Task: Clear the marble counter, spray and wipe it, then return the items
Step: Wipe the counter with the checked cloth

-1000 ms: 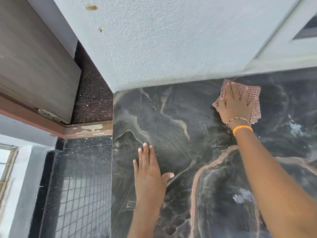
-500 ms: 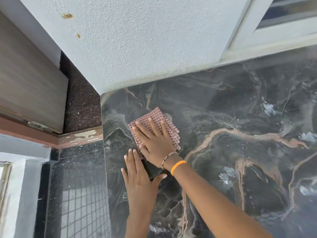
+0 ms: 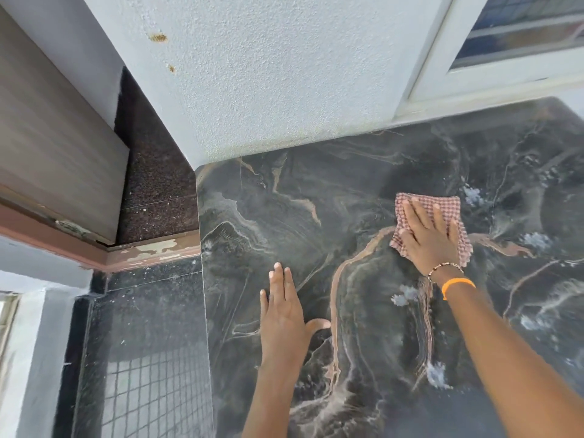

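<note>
Head view: two hands on marble table (image 3: 363, 200). Right hand (image 3: 431, 238) flat, pressing one checked cloth (image 3: 442, 205); left hand (image 3: 284, 314) flat, near left, holding nothing.

The right hand (image 3: 428, 237) lies flat over the checked cloth (image 3: 442, 205), hiding its middle and near part, and the cloth in turn hides the tabletop (image 3: 363, 200) beneath it. Both forearms run off the bottom edge, the tabletop is cut by the right and bottom edges, and the window (image 3: 518, 33) by the top right corner. The white spots on the tabletop are too blurred to identify.
</note>
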`<state>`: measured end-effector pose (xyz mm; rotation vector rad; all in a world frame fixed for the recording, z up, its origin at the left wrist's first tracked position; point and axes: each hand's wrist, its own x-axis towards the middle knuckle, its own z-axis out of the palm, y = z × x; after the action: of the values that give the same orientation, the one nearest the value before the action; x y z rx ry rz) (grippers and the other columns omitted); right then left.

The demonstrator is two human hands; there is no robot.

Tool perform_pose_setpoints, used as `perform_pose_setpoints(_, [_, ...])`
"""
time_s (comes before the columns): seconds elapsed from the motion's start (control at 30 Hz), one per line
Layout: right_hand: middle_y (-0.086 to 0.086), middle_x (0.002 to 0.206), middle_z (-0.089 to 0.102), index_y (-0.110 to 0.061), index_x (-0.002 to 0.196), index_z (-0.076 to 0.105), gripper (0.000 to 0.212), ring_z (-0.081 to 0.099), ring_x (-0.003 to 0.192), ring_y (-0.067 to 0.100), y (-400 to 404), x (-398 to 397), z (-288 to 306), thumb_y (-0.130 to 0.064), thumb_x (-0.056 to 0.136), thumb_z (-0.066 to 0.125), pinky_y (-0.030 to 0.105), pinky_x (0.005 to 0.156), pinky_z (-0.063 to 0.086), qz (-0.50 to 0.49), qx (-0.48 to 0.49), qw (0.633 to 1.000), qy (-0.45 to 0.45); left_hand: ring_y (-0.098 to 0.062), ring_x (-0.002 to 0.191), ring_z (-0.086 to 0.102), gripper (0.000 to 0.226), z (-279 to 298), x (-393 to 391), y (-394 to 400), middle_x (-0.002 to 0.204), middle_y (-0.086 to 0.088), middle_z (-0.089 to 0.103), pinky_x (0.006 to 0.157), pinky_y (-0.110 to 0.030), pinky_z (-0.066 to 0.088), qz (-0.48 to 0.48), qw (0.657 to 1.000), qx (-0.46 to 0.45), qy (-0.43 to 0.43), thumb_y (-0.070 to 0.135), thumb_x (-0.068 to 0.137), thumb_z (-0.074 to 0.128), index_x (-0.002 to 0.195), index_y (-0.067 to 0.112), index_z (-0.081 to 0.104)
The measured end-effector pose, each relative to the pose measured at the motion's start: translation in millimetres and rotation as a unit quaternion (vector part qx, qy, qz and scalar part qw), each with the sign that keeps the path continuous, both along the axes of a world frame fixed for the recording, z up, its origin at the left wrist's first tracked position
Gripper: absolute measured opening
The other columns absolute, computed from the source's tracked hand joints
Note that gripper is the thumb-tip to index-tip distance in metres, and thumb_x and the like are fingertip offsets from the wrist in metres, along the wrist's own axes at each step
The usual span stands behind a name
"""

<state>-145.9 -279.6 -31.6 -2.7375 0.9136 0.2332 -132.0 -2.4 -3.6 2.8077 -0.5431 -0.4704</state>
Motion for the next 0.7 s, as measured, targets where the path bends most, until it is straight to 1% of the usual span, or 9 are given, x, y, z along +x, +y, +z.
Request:
perform_pose_setpoints(0.07, [-0.011,0.158,-0.002,-0.033,0.147,0.003,0.055,-0.003,0.146,0.027,21,-11,1,-0.032,0.098,0.027,0.050,0.116,-0.001,-0.030,-0.001,1.000,0.003,-0.026,0.146,0.001,0.115,-3,0,2,0.157,-0.013,-0.007,0.118,-0.038,0.009,-0.006,0.999,-0.017,0.036,0.065,0.069,0.054,0.146,0.001,-0.003])
perform_pose_setpoints(0.1, [-0.011,0.158,-0.003,-0.033,0.147,0.002,0.055,-0.005,0.146,0.027,34,-14,3,-0.032,0.098,0.026,0.051,0.116,-0.002,-0.029,-0.001,1.000,0.005,-0.023,0.146,-0.008,0.113,-4,0,2,0.156,-0.010,-0.015,0.118,-0.037,0.002,-0.004,0.998,-0.018,0.052,0.063,0.073,0.054,0.146,0.004,-0.010])
perform_pose_setpoints(0.13, [-0.011,0.158,-0.005,-0.033,0.147,0.000,0.056,-0.006,0.146,0.027,47,-14,3,-0.033,0.098,0.026,0.051,0.116,-0.002,-0.019,-0.001,1.000,0.007,-0.022,0.146,-0.010,0.112,-4,0,2,0.156,-0.009,-0.018,0.118,-0.036,-0.001,0.000,0.999,-0.016,0.049,0.061,0.075,0.054,0.145,0.005,-0.012])
perform_pose_setpoints(0.2, [-0.011,0.158,-0.007,-0.033,0.147,-0.001,0.056,-0.007,0.146,0.027,71,-10,4,-0.034,0.098,0.025,0.051,0.116,-0.003,0.019,-0.005,1.000,0.009,-0.022,0.146,-0.009,0.111,-6,-2,2,0.156,-0.009,-0.018,0.118,-0.036,0.000,0.004,0.999,-0.021,0.031,0.059,0.075,0.056,0.146,0.005,-0.011])
perform_pose_setpoints(0.37, [-0.011,0.158,-0.004,-0.032,0.147,0.002,0.056,-0.006,0.146,0.026,117,31,4,-0.034,0.097,0.026,0.052,0.116,-0.004,0.123,0.006,0.992,-0.017,-0.019,0.146,-0.007,0.112,-6,-3,2,0.157,-0.006,-0.013,0.118,-0.035,0.002,0.014,0.999,-0.036,0.031,0.056,0.073,0.062,0.147,0.007,-0.006])
perform_pose_setpoints(0.43, [-0.011,0.158,-0.003,-0.033,0.147,0.003,0.057,-0.007,0.146,0.025,132,43,4,-0.035,0.096,0.027,0.051,0.116,-0.005,0.177,0.018,0.984,-0.018,-0.019,0.146,-0.005,0.112,-6,-3,-1,0.158,-0.005,-0.011,0.118,-0.036,0.003,0.022,0.998,-0.045,0.033,0.054,0.072,0.065,0.147,0.008,-0.004])
perform_pose_setpoints(0.5, [-0.012,0.158,-0.003,-0.034,0.147,0.003,0.057,-0.007,0.146,0.024,143,45,4,-0.035,0.096,0.028,0.050,0.115,-0.008,0.244,0.022,0.969,-0.020,-0.019,0.146,-0.005,0.112,-5,-3,-2,0.158,-0.004,-0.011,0.118,-0.037,0.003,0.032,0.998,-0.035,0.045,0.052,0.072,0.067,0.148,0.009,-0.004])
perform_pose_setpoints(0.6, [-0.015,0.158,0.000,-0.035,0.147,0.005,0.057,-0.007,0.146,0.023,131,26,3,-0.035,0.096,0.030,0.047,0.115,-0.011,0.342,0.030,0.939,-0.036,-0.023,0.146,-0.010,0.112,-2,-7,-11,0.158,-0.004,-0.013,0.117,-0.043,0.003,0.066,0.996,-0.009,0.064,0.048,0.074,0.067,0.147,0.008,-0.008])
perform_pose_setpoints(0.7, [-0.015,0.157,0.005,-0.036,0.147,0.007,0.057,-0.001,0.147,0.022,91,0,-2,-0.037,0.093,0.026,0.044,0.114,-0.010,0.391,0.020,0.919,-0.050,-0.025,0.145,-0.013,0.111,4,-15,-35,0.158,-0.007,-0.010,0.117,-0.044,0.001,0.112,0.991,-0.020,0.066,0.050,0.076,0.065,0.146,0.005,-0.009])
